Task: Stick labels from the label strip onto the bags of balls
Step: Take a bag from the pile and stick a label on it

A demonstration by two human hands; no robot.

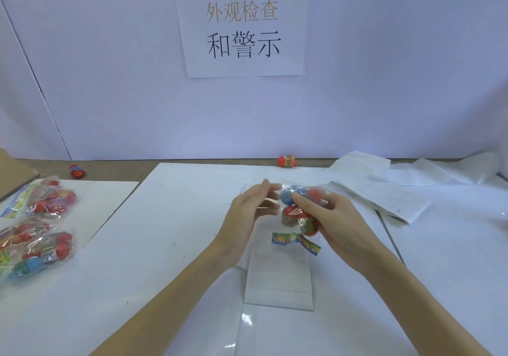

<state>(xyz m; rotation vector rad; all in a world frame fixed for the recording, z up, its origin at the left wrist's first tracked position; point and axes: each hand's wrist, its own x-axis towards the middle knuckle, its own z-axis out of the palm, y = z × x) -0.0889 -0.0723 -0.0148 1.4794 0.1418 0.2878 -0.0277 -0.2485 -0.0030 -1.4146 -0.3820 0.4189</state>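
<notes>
A clear bag of balls (288, 199) with blue and red balls is held above the table's middle. My right hand (327, 218) grips it from the right, fingers curled over the balls. The bag's colourful header card (295, 240) hangs down at its near end. My left hand (247, 212) is at the bag's left side with fingers stretched toward it; the fingertips are blurred, and nothing shows between them. A white glossy label strip (277, 276) lies flat on the table under the hands and runs toward me.
Several bags of balls (41, 223) are piled at the left on a white sheet. Two loose red balls (287, 161) (77, 171) lie by the back wall. A cardboard box (13, 171) sits far left. Crumpled plastic and paper sheets (384, 190) lie at the right.
</notes>
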